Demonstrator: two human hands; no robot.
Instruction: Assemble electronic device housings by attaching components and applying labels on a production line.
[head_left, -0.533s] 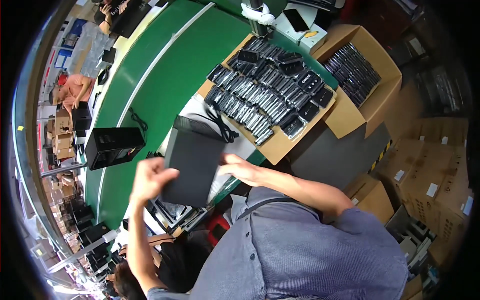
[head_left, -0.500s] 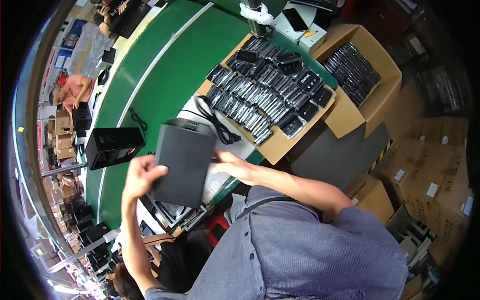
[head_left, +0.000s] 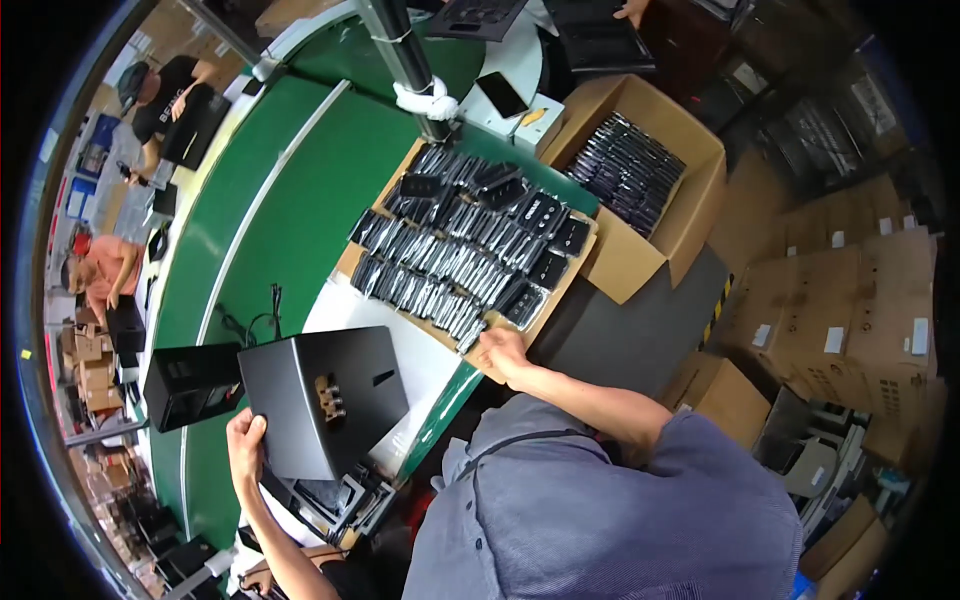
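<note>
A black box-shaped unit [head_left: 345, 400] stands tilted over the white sheet [head_left: 345, 305] on the green bench. Its side panel has a dark slot and a cut-out with brass-coloured connectors. My left hand [head_left: 246, 445] grips its lower left edge, thumb on the near face. At the near corner of a cardboard tray [head_left: 490, 372], my right hand [head_left: 503, 353] has its fingers closed against the end of a row of small black pieces in clear bags [head_left: 440, 250]. What its fingertips pinch is hidden. A black cable [head_left: 265, 322] lies behind the unit.
Another black unit [head_left: 190, 385] stands on the bench at left. An open carton [head_left: 690, 160] of similar bagged pieces sits beyond the tray, near a wrapped post [head_left: 425, 100] and a phone [head_left: 502, 95]. Stacked cartons [head_left: 840, 300] fill the right. Other people work across the bench.
My right hand has left the black unit and gone to the tray's near corner. The unit has turned, showing its connector side, and moved slightly left and down in view, still in my left hand.
</note>
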